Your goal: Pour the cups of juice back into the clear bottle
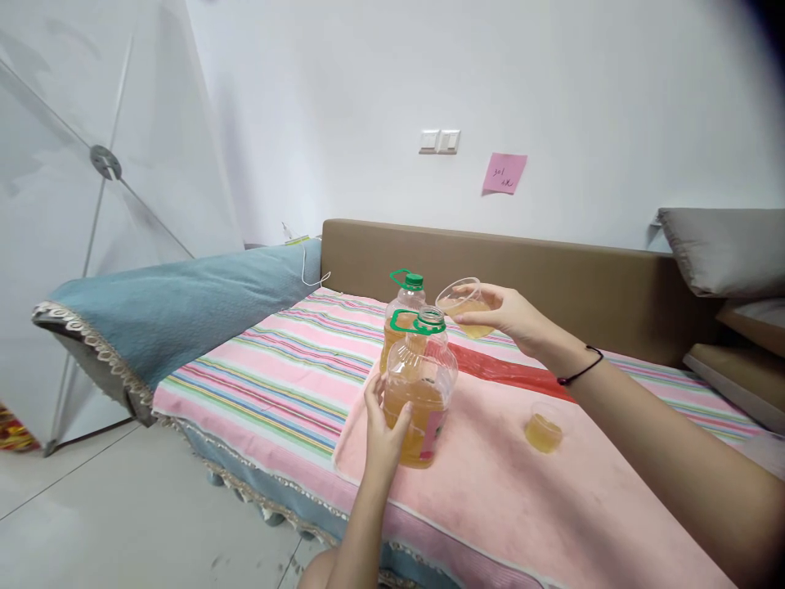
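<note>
Fingers of right hand pinch clear round plastic cup (tip slowly); left hand seemingly clasps open, green-ringed plastic bottle.

The lower part of the capped bottle is hidden behind the open bottle, whose label is turned sideways, so its print cannot be read. The view's right edge cuts off the grey pillow, and the left edge cuts off a red and yellow object, which I cannot identify.
</note>
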A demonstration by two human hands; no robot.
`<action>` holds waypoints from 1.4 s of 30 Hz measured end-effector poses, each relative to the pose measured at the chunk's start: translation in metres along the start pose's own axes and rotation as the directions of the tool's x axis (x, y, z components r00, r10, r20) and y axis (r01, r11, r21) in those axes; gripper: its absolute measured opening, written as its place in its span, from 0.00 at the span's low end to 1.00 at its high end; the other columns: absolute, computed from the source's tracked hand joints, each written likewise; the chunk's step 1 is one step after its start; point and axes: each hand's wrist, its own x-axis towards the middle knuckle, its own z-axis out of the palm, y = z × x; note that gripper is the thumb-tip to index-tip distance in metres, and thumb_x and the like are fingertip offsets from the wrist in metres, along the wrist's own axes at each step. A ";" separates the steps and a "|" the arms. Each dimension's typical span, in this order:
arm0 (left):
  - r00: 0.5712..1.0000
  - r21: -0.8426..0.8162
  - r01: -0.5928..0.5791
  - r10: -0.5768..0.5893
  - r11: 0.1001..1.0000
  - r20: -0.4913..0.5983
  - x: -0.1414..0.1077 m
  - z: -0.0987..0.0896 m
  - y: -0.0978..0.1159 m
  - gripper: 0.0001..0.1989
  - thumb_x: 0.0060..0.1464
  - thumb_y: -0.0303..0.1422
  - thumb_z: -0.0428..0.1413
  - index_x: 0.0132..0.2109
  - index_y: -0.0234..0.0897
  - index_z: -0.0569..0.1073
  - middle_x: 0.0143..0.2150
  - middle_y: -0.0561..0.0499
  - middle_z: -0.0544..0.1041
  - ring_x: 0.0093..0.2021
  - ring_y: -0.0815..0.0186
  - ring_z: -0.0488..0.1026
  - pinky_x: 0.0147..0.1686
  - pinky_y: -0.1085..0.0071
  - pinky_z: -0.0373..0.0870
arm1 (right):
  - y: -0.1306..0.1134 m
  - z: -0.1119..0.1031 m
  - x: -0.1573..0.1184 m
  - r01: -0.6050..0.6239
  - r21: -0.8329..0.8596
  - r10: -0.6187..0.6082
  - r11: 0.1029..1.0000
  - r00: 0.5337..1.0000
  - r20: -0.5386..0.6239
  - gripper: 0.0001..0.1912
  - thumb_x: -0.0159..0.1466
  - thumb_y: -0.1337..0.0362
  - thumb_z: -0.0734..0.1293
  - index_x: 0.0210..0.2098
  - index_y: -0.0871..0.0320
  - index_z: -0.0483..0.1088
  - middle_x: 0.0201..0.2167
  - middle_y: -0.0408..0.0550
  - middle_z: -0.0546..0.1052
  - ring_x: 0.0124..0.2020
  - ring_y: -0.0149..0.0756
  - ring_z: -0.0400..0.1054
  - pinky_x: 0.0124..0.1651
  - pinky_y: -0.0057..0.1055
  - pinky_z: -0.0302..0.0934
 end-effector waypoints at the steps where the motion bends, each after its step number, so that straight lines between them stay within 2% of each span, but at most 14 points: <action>1: 1.000 -0.001 0.001 -0.001 1.000 -0.006 0.000 0.000 0.000 0.33 0.54 0.42 0.58 0.61 0.39 0.55 0.65 0.37 0.60 0.67 0.51 0.58 0.66 0.49 0.53 | -0.001 -0.001 0.000 0.003 -0.012 -0.003 1.000 1.000 0.002 0.22 0.47 0.62 0.77 0.42 0.53 0.75 0.46 0.50 0.80 0.50 0.48 0.73 0.54 0.47 0.66; 8: 1.000 -0.018 -0.004 0.003 1.000 -0.019 0.000 0.003 0.001 0.32 0.54 0.42 0.58 0.61 0.39 0.56 0.64 0.39 0.61 0.66 0.52 0.59 0.66 0.51 0.54 | -0.004 -0.006 0.001 0.029 -0.087 -0.024 0.996 0.998 0.059 0.22 0.49 0.61 0.76 0.44 0.54 0.75 0.47 0.51 0.80 0.51 0.48 0.73 0.55 0.47 0.65; 20: 1.000 -0.005 0.005 -0.005 1.000 -0.025 -0.002 0.003 0.003 0.32 0.54 0.41 0.58 0.61 0.40 0.55 0.64 0.39 0.61 0.66 0.52 0.59 0.66 0.50 0.55 | -0.015 -0.009 0.005 -0.011 -0.200 0.023 0.980 0.998 0.061 0.25 0.47 0.60 0.77 0.45 0.54 0.75 0.49 0.51 0.79 0.51 0.48 0.72 0.53 0.44 0.66; 28: 0.999 -0.013 0.026 -0.026 1.000 -0.040 -0.001 0.005 0.005 0.33 0.52 0.42 0.59 0.61 0.40 0.55 0.63 0.39 0.62 0.66 0.52 0.59 0.66 0.51 0.55 | -0.018 -0.013 0.010 -0.007 -0.296 0.032 0.955 0.997 0.077 0.27 0.47 0.58 0.77 0.46 0.54 0.76 0.46 0.50 0.80 0.48 0.48 0.74 0.50 0.43 0.68; 31: 0.998 -0.013 -0.002 0.001 1.000 -0.059 -0.002 0.006 0.005 0.32 0.52 0.42 0.59 0.60 0.40 0.57 0.62 0.39 0.63 0.65 0.52 0.61 0.65 0.51 0.57 | -0.022 -0.013 0.010 0.000 -0.334 0.027 0.943 0.997 0.077 0.27 0.47 0.60 0.77 0.47 0.55 0.76 0.45 0.51 0.80 0.47 0.48 0.74 0.49 0.41 0.68; 42: 0.998 0.003 -0.034 0.035 0.999 -0.046 -0.001 0.006 0.002 0.31 0.54 0.40 0.58 0.61 0.40 0.56 0.63 0.39 0.63 0.65 0.53 0.62 0.64 0.54 0.59 | -0.033 -0.012 0.009 0.015 -0.377 0.015 0.926 0.997 0.076 0.25 0.45 0.59 0.77 0.43 0.54 0.78 0.36 0.47 0.79 0.40 0.45 0.73 0.43 0.40 0.67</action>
